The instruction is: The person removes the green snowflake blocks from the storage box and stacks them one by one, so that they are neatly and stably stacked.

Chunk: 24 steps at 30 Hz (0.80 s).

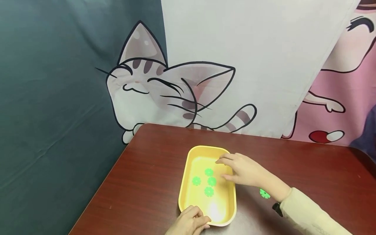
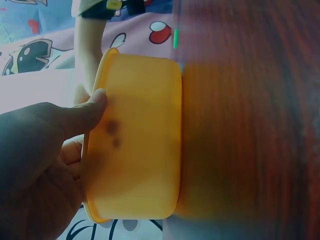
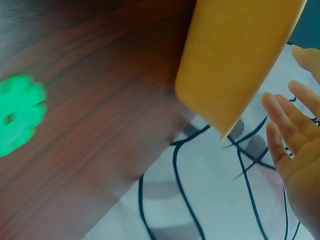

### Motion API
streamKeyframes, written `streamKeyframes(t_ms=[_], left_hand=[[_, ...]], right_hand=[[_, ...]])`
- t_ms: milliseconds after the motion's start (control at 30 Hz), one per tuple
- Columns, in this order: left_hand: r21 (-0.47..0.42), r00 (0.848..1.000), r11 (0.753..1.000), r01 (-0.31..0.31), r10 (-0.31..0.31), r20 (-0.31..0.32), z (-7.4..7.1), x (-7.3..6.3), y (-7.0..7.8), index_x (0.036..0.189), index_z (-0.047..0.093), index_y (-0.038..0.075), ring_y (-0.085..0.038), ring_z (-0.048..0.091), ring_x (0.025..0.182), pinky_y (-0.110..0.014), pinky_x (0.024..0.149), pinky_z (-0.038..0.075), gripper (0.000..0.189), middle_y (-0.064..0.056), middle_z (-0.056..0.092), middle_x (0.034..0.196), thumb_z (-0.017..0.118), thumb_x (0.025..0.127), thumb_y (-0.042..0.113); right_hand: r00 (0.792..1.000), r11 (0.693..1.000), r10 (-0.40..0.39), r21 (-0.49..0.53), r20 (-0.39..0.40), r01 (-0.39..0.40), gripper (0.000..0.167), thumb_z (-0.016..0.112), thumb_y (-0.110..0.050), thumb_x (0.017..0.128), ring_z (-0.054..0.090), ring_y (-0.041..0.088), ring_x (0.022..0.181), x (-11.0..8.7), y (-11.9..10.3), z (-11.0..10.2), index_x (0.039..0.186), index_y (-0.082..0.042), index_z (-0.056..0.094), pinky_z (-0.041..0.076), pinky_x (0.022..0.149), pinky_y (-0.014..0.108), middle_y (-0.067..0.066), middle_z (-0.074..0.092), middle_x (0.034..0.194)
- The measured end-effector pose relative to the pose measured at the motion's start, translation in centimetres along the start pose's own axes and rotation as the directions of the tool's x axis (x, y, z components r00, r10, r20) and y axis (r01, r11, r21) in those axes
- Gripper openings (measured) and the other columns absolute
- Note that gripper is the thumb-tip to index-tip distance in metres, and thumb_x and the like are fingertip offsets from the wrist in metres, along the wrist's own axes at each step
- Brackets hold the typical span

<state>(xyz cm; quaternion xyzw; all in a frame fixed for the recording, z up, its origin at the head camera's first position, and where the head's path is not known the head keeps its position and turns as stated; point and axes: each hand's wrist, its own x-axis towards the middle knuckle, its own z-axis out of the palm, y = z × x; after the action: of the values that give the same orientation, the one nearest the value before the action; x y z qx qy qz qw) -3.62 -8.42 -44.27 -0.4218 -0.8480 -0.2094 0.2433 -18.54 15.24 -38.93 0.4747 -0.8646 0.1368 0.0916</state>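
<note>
I count five green discs [image 1: 209,192]: four in one tray [image 1: 200,163] and one on one table [image 1: 141,182]. I see two hands: one left hand [image 1: 188,222] and one right hand [image 1: 243,170]. I count one striped cat picture [image 1: 141,73].

a pale cream fabric sleeve [image 1: 312,212], loose and softly creased, covers the right arm, its plain cuff ending short of the wrist so that a stretch of bare forearm [image 1: 273,184] shows. a small black piece [image 1: 277,209] juts out beside the cuff; the left wrist view shows a dark band [image 2: 97,11] there, with a small yellow-green patch [image 2: 114,4] near it. the right hand [image 1: 241,169] and left hand [image 1: 189,222] are bare, with rounded fingertips.
</note>
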Motion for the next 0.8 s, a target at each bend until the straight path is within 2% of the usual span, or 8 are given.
streamKeyframes(t_ms=[167,267,400,633,800], left_hand=[[0.017,1.000,1.000,-0.007,0.007,0.000,-0.1,-0.3,-0.2,0.086,0.072,0.016,0.001,0.043,0.068,-0.001,0.068,0.029,0.012,0.008,0.050,0.075,0.071,0.078,0.025],[0.002,1.000,1.000,0.005,-0.005,0.018,-0.1,-0.4,-0.1,0.089,0.073,0.013,0.001,0.043,0.070,0.000,0.069,0.030,0.016,0.008,0.051,0.076,0.071,0.078,0.025],[-0.021,1.000,1.000,-0.001,0.001,-0.001,0.1,-0.5,0.1,0.092,0.072,0.009,0.000,0.042,0.070,0.001,0.070,0.031,0.020,0.006,0.053,0.078,0.071,0.077,0.023],[-0.014,1.000,1.000,0.003,-0.003,0.015,0.1,-0.6,0.1,0.090,0.073,0.013,0.000,0.042,0.071,0.001,0.072,0.027,0.016,0.008,0.051,0.079,0.066,0.083,0.026],[-0.020,1.000,1.000,-0.014,0.013,-0.021,0.1,-0.7,0.0,0.090,0.072,0.011,0.000,0.042,0.070,0.001,0.072,0.029,0.016,0.007,0.052,0.079,0.066,0.084,0.025]], right_hand=[[0.996,0.998,0.006,0.064,0.093,-0.012,0.048,0.072,-0.035,0.079,0.057,0.014,0.103,2.5,-0.6,1.1,0.120,-0.016,0.059,0.048,0.086,0.035,-0.003,0.058,0.115],[0.983,0.997,0.010,0.078,0.181,-0.025,0.054,0.073,-0.036,0.078,0.056,0.015,0.107,3.7,-1.0,1.7,0.125,-0.017,0.055,0.047,0.090,0.035,-0.002,0.057,0.120],[0.962,0.998,-0.023,0.065,0.271,0.006,0.056,0.073,-0.041,0.078,0.057,0.018,0.107,4.9,-1.8,2.7,0.125,-0.017,0.056,0.046,0.090,0.036,-0.002,0.057,0.121],[0.936,0.987,-0.142,-0.020,0.323,0.157,0.051,0.072,-0.046,0.076,0.058,0.010,0.098,6.0,-3.0,4.7,0.117,-0.018,0.061,0.048,0.078,0.031,-0.006,0.060,0.108],[0.927,0.980,-0.186,-0.013,0.325,0.201,0.041,0.074,-0.038,0.076,0.058,0.009,0.093,6.5,-3.5,5.5,0.109,-0.017,0.063,0.048,0.077,0.029,-0.007,0.060,0.099]])
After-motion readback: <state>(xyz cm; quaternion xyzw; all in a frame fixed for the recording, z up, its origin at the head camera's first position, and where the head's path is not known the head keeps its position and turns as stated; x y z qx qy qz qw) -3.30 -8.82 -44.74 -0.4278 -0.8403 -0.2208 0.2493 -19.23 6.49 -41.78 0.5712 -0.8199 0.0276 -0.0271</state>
